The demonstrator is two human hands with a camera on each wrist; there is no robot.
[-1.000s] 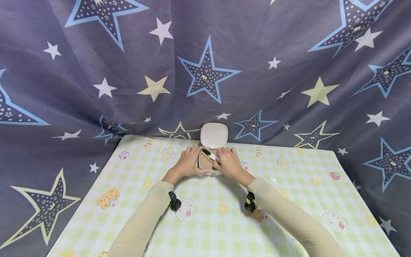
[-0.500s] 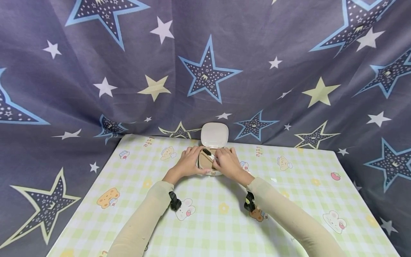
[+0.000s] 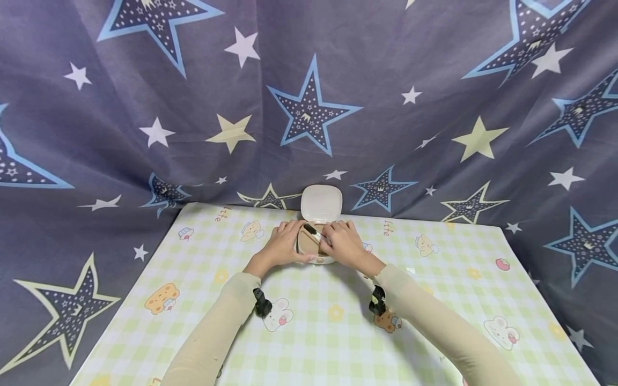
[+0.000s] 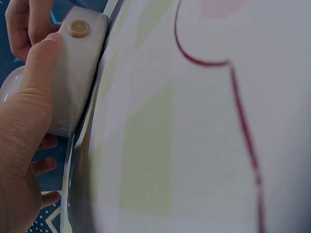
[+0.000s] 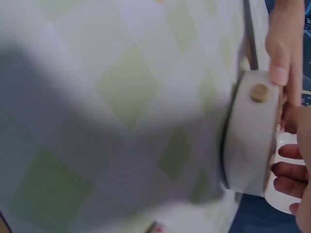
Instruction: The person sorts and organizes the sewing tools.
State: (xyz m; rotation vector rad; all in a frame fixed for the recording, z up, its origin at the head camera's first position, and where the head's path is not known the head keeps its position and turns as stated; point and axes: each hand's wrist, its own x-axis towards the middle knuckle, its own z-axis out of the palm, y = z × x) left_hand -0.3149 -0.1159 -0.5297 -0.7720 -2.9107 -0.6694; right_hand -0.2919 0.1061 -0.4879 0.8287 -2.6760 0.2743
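Note:
A white box (image 3: 309, 247) with a tan inside stands near the table's back edge. Its rounded white lid (image 3: 321, 203) is raised at the back. My left hand (image 3: 281, 247) grips the box's left side, thumb along the front wall and fingers round the far side. Over the right half of the opening, my right hand (image 3: 344, 244) pinches a small brush with a black head (image 3: 311, 229) and a light handle. The brush lies slanted, head toward the back left. In the left wrist view a round tan button (image 4: 78, 28) shows on the box's front wall. The fingers hide much of the handle.
A green and white checked tablecloth (image 3: 333, 343) with cartoon prints covers the table. Directly behind the box hangs a dark star-printed curtain (image 3: 309, 161). Black wrist straps sit on both sleeves.
My right fingers have shifted slightly along the brush toward its head, so less of the light handle shows. The left hand, the box and its lid stay in place.

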